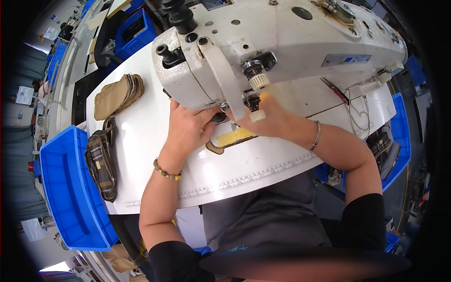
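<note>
At the lower edge of the frame both forearms rise onto the white bench [244,174], which has a printed ruler strip along its near edge. The left hand [188,129], a beaded bracelet on its wrist, lies at frame centre, fingers curled down onto a tan and yellow fabric piece [231,138] flat on the bench under the machine head. The right hand [272,117], wrist ringed by a thin bangle, presses beside it, its grip hidden by machine parts, so I cannot tell how closed it is. Above looms the white sewing machine [282,42]. At left lie a plaid fabric bundle [101,164], a stack of tan pieces [117,96] and a blue bin [70,192].
</note>
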A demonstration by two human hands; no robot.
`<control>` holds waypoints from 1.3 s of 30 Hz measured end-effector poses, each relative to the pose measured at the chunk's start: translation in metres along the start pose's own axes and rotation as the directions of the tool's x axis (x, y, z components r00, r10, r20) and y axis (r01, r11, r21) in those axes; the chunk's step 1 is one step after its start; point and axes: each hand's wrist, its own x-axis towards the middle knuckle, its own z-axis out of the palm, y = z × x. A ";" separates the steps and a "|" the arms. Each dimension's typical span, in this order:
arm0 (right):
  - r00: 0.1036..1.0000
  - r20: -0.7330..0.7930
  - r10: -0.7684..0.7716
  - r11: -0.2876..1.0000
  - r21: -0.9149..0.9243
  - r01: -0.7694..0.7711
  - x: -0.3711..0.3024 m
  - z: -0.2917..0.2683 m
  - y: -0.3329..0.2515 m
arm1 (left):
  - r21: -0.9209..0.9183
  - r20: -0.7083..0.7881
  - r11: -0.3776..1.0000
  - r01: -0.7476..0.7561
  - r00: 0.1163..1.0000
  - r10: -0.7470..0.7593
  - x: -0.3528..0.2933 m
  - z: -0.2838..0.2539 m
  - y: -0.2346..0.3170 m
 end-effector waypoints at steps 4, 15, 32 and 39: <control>0.999 0.032 -0.022 0.996 -0.084 0.024 0.013 -0.026 -0.029 | -0.024 -0.063 0.999 -0.047 0.997 0.045 0.000 0.001 -0.001; 0.952 0.307 -0.008 0.962 -0.258 0.092 0.005 -0.044 -0.044 | 0.127 0.012 0.978 -0.165 0.986 0.165 -0.001 -0.010 0.012; 0.964 0.264 0.016 0.969 -0.242 0.050 0.002 -0.051 -0.040 | 0.254 0.033 0.954 -0.161 0.987 0.158 0.002 -0.007 0.028; 0.874 0.481 -0.068 0.873 -0.395 0.285 0.011 -0.060 -0.042 | 0.366 0.023 0.922 -0.129 0.991 0.129 0.002 -0.002 0.034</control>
